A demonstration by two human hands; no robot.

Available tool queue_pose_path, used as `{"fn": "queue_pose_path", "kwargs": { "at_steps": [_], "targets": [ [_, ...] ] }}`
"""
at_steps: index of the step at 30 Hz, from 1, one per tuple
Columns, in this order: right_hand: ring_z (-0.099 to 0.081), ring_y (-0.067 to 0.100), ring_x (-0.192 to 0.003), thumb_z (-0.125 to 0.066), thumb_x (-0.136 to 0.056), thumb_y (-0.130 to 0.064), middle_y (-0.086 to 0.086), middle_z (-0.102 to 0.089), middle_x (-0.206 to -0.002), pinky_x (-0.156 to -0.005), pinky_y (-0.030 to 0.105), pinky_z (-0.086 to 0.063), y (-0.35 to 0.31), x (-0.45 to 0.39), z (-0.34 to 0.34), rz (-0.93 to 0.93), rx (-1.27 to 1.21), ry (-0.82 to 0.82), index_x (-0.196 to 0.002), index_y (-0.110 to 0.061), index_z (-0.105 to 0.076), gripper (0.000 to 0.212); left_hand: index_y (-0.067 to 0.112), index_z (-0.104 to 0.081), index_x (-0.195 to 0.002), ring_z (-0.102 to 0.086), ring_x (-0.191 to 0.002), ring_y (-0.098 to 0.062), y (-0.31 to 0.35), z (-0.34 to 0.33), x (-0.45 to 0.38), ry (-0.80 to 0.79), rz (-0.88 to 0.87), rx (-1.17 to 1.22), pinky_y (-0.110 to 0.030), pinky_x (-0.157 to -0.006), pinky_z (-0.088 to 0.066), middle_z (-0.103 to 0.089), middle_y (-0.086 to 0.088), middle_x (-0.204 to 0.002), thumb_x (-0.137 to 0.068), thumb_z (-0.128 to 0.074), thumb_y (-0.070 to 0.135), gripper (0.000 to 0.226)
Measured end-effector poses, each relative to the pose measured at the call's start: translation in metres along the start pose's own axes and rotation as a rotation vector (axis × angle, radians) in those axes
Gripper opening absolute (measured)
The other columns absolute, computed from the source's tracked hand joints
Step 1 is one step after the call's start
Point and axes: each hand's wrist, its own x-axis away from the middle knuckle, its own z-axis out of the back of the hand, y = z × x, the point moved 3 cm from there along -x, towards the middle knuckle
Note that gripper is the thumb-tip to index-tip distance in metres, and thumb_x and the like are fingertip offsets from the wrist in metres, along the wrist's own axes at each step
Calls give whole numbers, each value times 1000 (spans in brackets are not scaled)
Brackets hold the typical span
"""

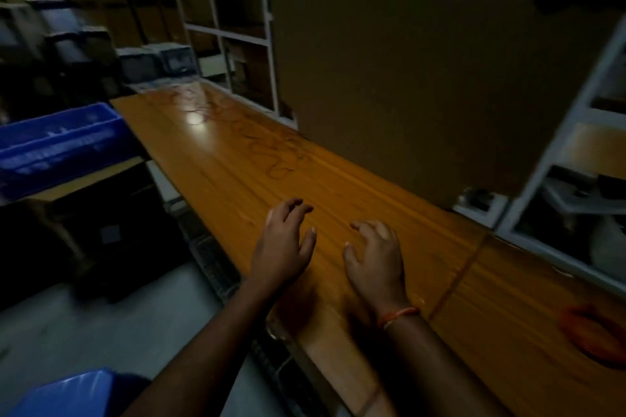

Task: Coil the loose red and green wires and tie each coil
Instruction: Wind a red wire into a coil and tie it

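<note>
Loose red wire [271,156] snakes in loops along the far part of a long wooden table [210,159], well beyond both hands. A red coil [591,335] lies on the table at the near right. My left hand [283,244] hovers over the table's near edge with fingers loosely curled, holding nothing. My right hand [376,257] is beside it over the tabletop, fingers also loosely bent and empty, an orange thread around its wrist. The frame is blurred and dim, and I cannot make out a green wire.
A large cardboard box [423,61] stands against the table's far side. White metal shelving [233,34] rises behind it and at the right. A blue plastic crate [57,142] sits left of the table. Grey floor lies below at the left.
</note>
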Motion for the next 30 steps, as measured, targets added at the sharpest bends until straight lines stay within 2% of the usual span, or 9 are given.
{"fn": "queue_pose_path", "kwargs": {
  "at_steps": [3,6,12,20,25,27,30],
  "targets": [
    [-47,19,-125,-65,-93,-24,1,-55,-129,-98,25,-37,-43,-27,-58,10,-53,-34,-129,-21,-63,37,20,-58,-137,-43,-133,-22,-72,30,-9,10,42,-13,-31,-100,-37,-48,-2,-145,-100,-59,35,39],
    [-50,19,-123,-66,-93,-23,1,-54,-128,-96,27,-41,-80,-54,-108,-6,-86,-64,-124,-22,-65,32,22,-59,-135,-44,-134,-20,-136,56,-26,11,75,-4,-37,-104,-42,-49,0,-144,-99,-60,35,38],
    [-54,20,-119,-68,-91,-20,0,-54,-124,-95,26,-43,-127,-105,-187,-30,-133,-110,-118,-22,-67,27,21,-60,-134,-44,-135,-19,-223,80,-71,-42,62,6,-35,-103,-41,-49,0,-144,-100,-59,35,37],
    [-55,18,-114,-68,-90,-19,0,-54,-122,-87,25,-44,-130,-182,-253,-77,-76,-174,-117,-23,-69,28,25,-58,-134,-44,-136,-19,-291,46,-149,-157,73,89,-39,-106,-43,-46,1,-145,-100,-57,38,37],
    [-60,20,-109,-66,-88,-19,0,-54,-122,-91,37,-55,-111,-250,-293,-110,-83,-166,-117,-23,-68,30,24,-61,-132,-46,-134,-16,-324,13,-206,-216,68,102,-33,-107,-43,-46,1,-145,-98,-60,34,36],
    [-57,19,-114,-65,-90,-22,1,-53,-126,-95,35,-53,-103,-279,-310,-147,-38,-182,-123,-23,-67,33,21,-63,-131,-47,-133,-15,-337,0,-230,-243,61,104,-28,-107,-40,-48,-1,-143,-97,-63,29,36],
    [-50,23,-126,-60,-95,-29,3,-51,-134,-103,35,-48,-96,-303,-334,-184,87,-256,-135,-22,-60,40,20,-64,-130,-48,-131,-16,-353,-15,-253,-273,47,94,-32,-107,-42,-49,-2,-142,-96,-64,29,35]
  ]
}}
